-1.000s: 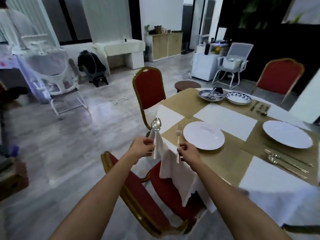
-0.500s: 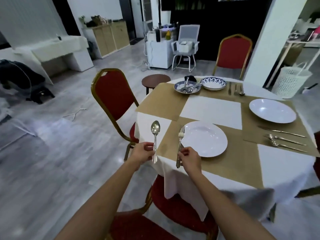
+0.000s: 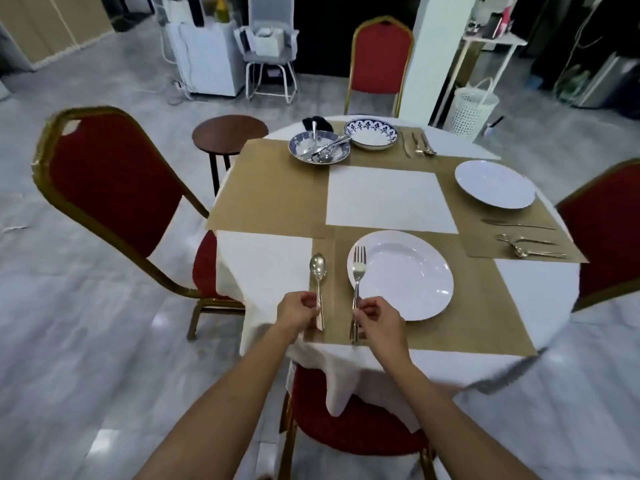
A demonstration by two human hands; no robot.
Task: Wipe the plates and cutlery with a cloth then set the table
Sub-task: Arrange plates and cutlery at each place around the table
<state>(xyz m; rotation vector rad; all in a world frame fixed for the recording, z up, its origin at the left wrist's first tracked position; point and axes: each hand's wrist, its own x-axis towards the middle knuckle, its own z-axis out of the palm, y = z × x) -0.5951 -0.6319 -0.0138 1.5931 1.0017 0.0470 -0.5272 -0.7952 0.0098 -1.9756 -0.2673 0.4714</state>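
Observation:
My left hand (image 3: 298, 311) pinches the handle of a silver spoon (image 3: 318, 278), bowl pointing away, over the left edge of the near tan placemat (image 3: 467, 306). My right hand (image 3: 377, 317) pinches the handle of a silver fork (image 3: 358, 271), whose tines overlap the left rim of the near white plate (image 3: 401, 275). A second white plate (image 3: 494, 183) lies at the right with a knife, fork and spoon (image 3: 523, 242) set on the mat beside it. At the far side, a blue patterned bowl (image 3: 319, 147) holds several pieces of cutlery beside another patterned bowl (image 3: 370, 133).
The round table (image 3: 263, 261) has a white cloth. Red chairs stand at the left (image 3: 114, 188), near (image 3: 353, 427), right (image 3: 602, 230) and far (image 3: 381, 57) sides. A small brown stool (image 3: 228, 135) is behind the table's left. More cutlery (image 3: 419, 143) and a dark cloth (image 3: 317, 123) lie at the far edge.
The view has swung right and down over the table. Both hands have carried the spoon and fork lower and further over the near placemat, beside the white plate.

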